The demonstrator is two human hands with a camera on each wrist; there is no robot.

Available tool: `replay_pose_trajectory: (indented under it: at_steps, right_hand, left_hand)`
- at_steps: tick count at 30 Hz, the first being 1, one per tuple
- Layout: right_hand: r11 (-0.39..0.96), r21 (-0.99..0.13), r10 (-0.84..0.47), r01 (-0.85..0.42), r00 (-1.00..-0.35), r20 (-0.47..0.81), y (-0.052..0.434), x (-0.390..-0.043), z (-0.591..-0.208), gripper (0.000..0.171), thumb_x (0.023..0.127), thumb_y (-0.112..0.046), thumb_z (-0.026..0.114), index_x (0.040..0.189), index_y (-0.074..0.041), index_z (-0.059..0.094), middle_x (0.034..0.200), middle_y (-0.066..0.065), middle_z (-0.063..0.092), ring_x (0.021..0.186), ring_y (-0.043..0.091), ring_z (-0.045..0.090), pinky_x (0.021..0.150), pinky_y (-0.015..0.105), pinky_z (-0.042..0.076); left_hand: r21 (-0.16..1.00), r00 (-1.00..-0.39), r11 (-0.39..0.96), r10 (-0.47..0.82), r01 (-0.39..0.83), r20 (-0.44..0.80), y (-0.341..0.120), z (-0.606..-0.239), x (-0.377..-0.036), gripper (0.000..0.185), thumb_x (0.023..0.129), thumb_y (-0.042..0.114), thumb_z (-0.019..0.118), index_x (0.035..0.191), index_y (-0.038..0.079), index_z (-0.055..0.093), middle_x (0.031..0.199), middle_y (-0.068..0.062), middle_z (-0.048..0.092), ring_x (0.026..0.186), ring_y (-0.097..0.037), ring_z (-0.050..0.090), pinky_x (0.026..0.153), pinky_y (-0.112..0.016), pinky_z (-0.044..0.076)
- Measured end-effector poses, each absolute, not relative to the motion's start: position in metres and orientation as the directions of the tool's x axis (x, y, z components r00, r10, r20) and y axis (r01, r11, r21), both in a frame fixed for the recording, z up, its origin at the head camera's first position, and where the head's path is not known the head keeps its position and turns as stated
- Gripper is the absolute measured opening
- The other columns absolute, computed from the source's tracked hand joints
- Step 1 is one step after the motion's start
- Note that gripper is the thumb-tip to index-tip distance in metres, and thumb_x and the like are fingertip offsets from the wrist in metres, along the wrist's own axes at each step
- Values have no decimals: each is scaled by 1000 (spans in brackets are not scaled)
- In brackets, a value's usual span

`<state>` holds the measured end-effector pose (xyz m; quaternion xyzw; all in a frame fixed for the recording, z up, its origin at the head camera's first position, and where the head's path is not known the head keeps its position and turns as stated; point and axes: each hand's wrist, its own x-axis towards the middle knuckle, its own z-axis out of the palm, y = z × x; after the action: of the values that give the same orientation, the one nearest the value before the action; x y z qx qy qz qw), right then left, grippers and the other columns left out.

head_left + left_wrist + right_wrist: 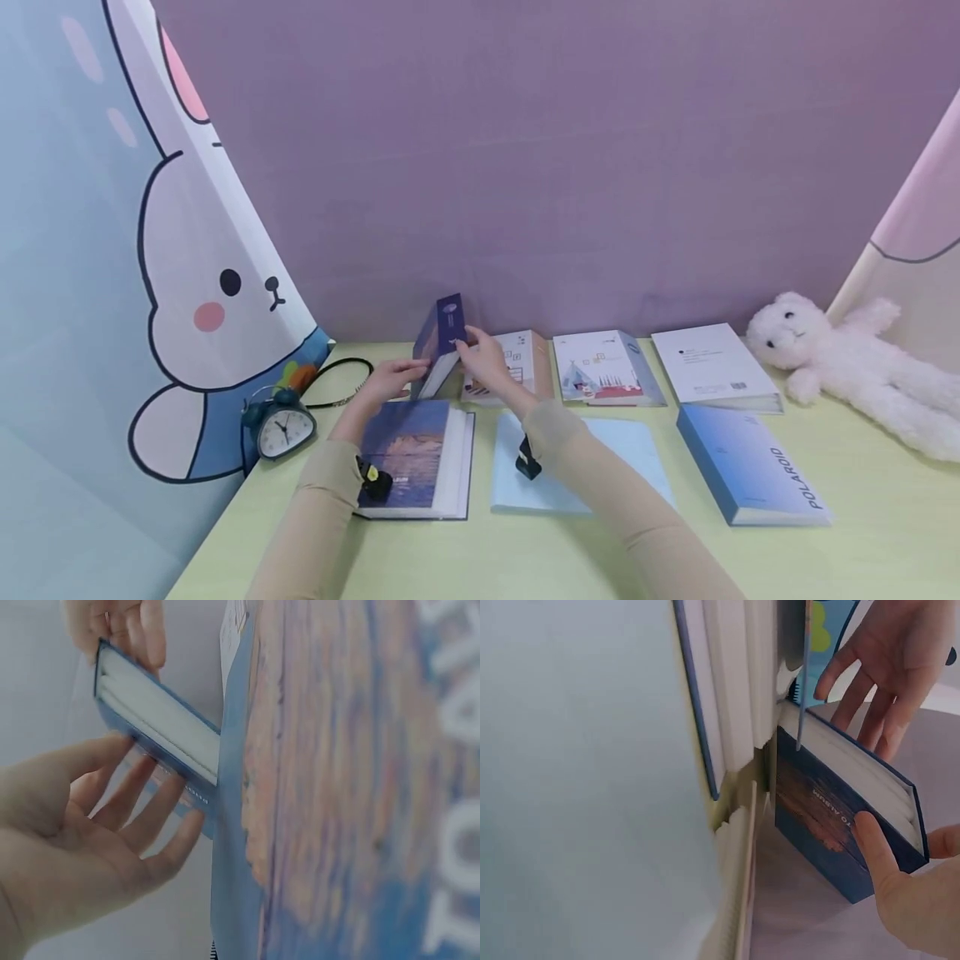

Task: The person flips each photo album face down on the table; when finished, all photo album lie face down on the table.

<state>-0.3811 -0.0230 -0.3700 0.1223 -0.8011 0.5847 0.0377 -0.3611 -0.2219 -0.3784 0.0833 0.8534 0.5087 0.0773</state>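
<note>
A dark blue photo album (pixel 451 319) stands tilted at the back left of the table, its white page edges showing. My right hand (pixel 486 360) pinches it near the spine; in the right wrist view the thumb (pixel 877 847) presses on its picture cover. On the album's other side is my left hand (pixel 386 382). Its spread, mostly straight fingers (pixel 154 817) touch the cover in the left wrist view. Below both hands lies another photo album (pixel 405 450) with a picture cover.
A twin-bell alarm clock (pixel 283 425) and a black cord loop (pixel 337 362) are at the left. Across the back lie white albums (pixel 600 367), (pixel 712 362). Nearer are a pale blue album (pixel 622 458) and a blue Polaroid album (pixel 750 467). A white plush toy (pixel 847 367) lies far right.
</note>
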Motion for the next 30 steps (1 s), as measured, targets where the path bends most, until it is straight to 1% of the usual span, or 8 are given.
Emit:
replay_pose_trajectory:
  at_steps: [2,4,6,10,17,19,25,30]
  right_hand:
    - [281,-931,-165,-234,-967,193,-22,-381,-373,52,96,-18,52,143,-4,36,128,21,52,70,30,68,61,37,57]
    - [271,-939,-174,-212,-970,169,-22,-382,-376,52,96,-16,51,143,-3,35,125,20,53,73,34,67,62,39,57]
    - [265,-946,-176,-185,-974,141,-22,-383,-378,52,96,-14,51,144,-4,35,122,20,54,68,31,65,64,40,57]
    - [250,-960,-178,-126,-981,83,-22,-384,-382,52,96,-13,50,145,-5,33,122,21,54,66,22,65,75,43,57]
    - [241,-964,-199,-115,-978,67,-26,-384,-383,54,95,-12,55,143,-1,35,120,20,57,69,16,64,73,35,58]
    - [244,-963,-208,-113,-976,62,-27,-384,-384,54,94,-11,56,142,1,35,118,20,57,71,17,65,75,36,57]
    - [282,-951,-224,-129,-972,66,-27,-383,-385,52,93,-10,57,140,3,38,113,21,60,84,30,68,79,40,56]
    - [312,-945,-252,-101,-967,20,-28,-383,-388,50,92,-7,56,139,4,39,121,23,59,91,31,67,82,38,55]
  left_hand:
    - [872,-974,486,219,58,-57,-224,-381,-362,42,99,24,46,137,4,48,145,-20,38,134,-38,35,103,-48,41]
    - [861,-974,507,218,53,-68,-227,-383,-363,42,99,23,47,136,4,48,146,-20,38,134,-39,35,103,-49,41]
    - [848,-972,528,221,49,-81,-228,-383,-363,41,99,21,47,136,3,48,145,-21,38,134,-39,35,102,-49,41]
    - [829,-970,557,223,46,-96,-229,-382,-362,39,99,14,45,136,1,47,145,-24,37,132,-41,36,102,-48,42]
    - [793,-979,608,181,40,-90,-232,-385,-361,39,98,9,45,136,3,48,145,-24,37,134,-42,31,105,-51,36]
    - [792,-980,610,178,36,-92,-235,-387,-362,38,98,10,45,136,4,48,145,-23,37,135,-41,30,106,-52,35]
    - [789,-978,612,187,40,-95,-242,-388,-363,39,99,13,45,136,4,48,145,-22,38,135,-40,30,109,-55,29]
    - [772,-977,635,184,33,-109,-246,-390,-362,39,99,12,45,136,2,47,144,-24,38,135,-41,30,109,-55,29]
